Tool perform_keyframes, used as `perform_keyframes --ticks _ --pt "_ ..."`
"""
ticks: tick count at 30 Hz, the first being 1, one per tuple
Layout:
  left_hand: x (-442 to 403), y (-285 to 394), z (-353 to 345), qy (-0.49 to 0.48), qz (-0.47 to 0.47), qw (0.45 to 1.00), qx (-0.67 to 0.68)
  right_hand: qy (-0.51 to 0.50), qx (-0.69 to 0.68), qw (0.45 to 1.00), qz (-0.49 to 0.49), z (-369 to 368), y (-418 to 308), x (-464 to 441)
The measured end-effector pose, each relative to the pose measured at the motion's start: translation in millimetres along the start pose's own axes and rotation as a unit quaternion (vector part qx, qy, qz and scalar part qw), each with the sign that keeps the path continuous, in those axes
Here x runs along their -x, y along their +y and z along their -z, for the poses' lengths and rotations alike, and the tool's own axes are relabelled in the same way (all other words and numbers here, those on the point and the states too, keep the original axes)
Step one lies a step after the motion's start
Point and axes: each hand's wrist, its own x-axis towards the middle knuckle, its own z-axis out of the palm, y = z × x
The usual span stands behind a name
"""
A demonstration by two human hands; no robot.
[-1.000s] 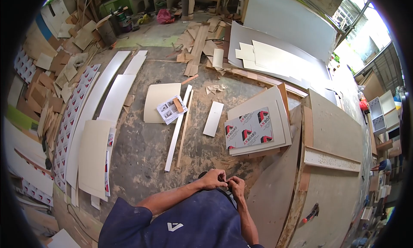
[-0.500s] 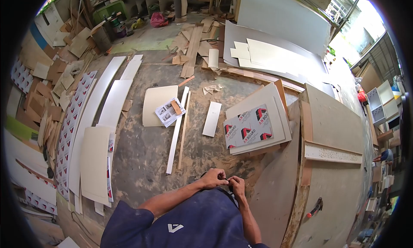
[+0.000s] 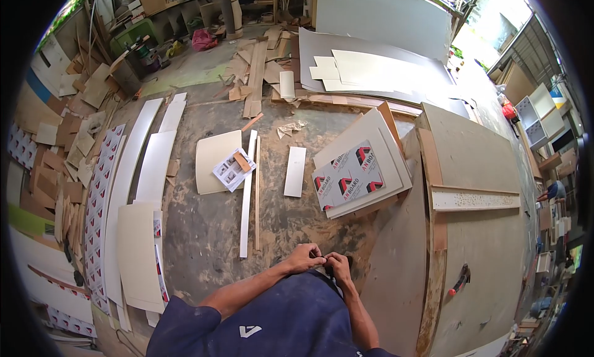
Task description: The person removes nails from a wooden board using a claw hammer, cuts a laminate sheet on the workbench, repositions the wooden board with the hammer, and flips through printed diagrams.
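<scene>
The left hand and right hand are close together at the waist of the navy shirt, fingers curled in, pinching a small dark item between them. From where I stand, it's too tiny to tell its heading or long axis.

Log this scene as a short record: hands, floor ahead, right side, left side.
Left hand: at the waist, fingers bent
Right hand: close beside it, fingers bent
Between hands: anything pinched is too small to identify
Floor ahead: white strip, small white board, paper partly on a cream board
On the paper: wood block
Board stack: printed panel on top
Right side: red-ended tool on a large panel
Left side: long boards
</scene>
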Motion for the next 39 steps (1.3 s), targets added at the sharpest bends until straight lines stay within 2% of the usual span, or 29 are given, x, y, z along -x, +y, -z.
perform_keyframes --ticks 12,15,22,24,27,31,37,39 --pt "-5 -4 -5 -0.002 0.002 1.0 -0.009 -0.017 -0.055 0.997 -0.055 1 -4 10" --pt "-9 -9 -6 0.0 0.005 1.0 0.017 -0.02 -0.049 0.998 -0.019 3 1 7" --pt "-10 -5 -6 0.001 0.014 1.0 0.019 -0.032 -0.053 0.998 -0.016 2 -9 7" --pt "-9 -8 -6 0.005 0.022 0.998 0.058 -0.044 -0.082 0.995 -0.037 -1 -10 7" --pt "-8 2 -3 0.018 0.027 0.999 0.018 -0.048 -0.052 0.997 -0.024 1 -3 2" --pt "-11 0 -4 0.008 0.021 0.999 0.031 -0.042 -0.051 0.998 -0.013 3 -6 1" --pt "-10 8 -2 0.01 0.028 0.999 0.011 -0.046 -0.066 0.995 -0.05 2 -9 2" --pt "-10 0 -3 0.008 0.027 0.998 0.047 -0.054 -0.067 0.996 -0.038 1 -2 -2"
